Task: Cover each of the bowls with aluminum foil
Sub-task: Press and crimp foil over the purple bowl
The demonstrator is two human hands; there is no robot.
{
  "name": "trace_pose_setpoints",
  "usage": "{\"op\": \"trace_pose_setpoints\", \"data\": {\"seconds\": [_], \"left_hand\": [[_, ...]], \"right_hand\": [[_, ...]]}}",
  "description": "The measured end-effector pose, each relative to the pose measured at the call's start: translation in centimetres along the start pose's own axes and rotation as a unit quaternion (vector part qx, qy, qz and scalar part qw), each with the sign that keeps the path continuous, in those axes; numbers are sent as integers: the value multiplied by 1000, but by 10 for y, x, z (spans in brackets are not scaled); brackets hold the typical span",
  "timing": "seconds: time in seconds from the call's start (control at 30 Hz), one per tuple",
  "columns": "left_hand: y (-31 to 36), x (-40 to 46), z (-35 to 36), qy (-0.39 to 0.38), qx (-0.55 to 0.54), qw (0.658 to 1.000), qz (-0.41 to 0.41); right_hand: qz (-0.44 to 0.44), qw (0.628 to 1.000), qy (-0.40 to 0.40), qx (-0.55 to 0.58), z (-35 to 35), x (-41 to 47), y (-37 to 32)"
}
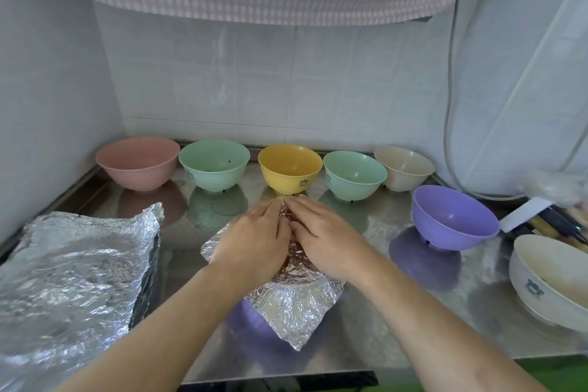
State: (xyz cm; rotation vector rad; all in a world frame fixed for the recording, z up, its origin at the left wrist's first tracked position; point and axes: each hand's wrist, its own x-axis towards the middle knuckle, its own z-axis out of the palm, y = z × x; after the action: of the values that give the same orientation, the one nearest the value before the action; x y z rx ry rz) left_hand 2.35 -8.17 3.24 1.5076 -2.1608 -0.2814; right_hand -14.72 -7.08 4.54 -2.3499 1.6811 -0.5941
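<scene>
Both flat hands, left hand (251,242) and right hand (324,239), press thin, crinkly foil (292,305) mid-picture; it tears easily, so pinch its edges.

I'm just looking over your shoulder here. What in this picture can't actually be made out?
All in the head view:
- The bowl under the foil sheet: the foil and both hands, left hand and right hand, hide all but a purple patch of it.
- White bowl: cut off by the right edge.
- Foil stack: runs off the left edge.
- Dark items at right: too blurred to identify.
</scene>
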Motion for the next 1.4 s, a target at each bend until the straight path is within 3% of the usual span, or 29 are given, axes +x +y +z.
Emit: {"op": "trace_pose_setpoints", "data": {"seconds": [0.07,0.17,0.23,0.33,0.43,0.57,0.9,1.23,1.4], "left_hand": [[1,-1,2,4,-26,1000,-2],[3,-5,5,11,-10,1000,-10],[5,-7,2,1,19,1000,-21],[10,-12,-4,-45,145,988,-8],[4,-4,-7,-4,42,999,-8],[-4,7,0,9,-72,997,26],[-16,38,16,80,14,992,95],[-23,40,12,91,-70,992,55],[-19,5,-15,86,-78,989,93]], "right_hand": [[35,998,56,7,4,-7,-7],[105,991,78,39,17,-12,-15],[90,991,96,24,25,-12,-14],[48,995,75,33,18,-11,-8],[16,998,33,54,4,-13,-5],[60,991,119,2,4,-18,-3],[91,980,178,12,20,15,11],[117,978,168,43,20,18,17],[47,980,187,43,-3,-30,-12]]}}
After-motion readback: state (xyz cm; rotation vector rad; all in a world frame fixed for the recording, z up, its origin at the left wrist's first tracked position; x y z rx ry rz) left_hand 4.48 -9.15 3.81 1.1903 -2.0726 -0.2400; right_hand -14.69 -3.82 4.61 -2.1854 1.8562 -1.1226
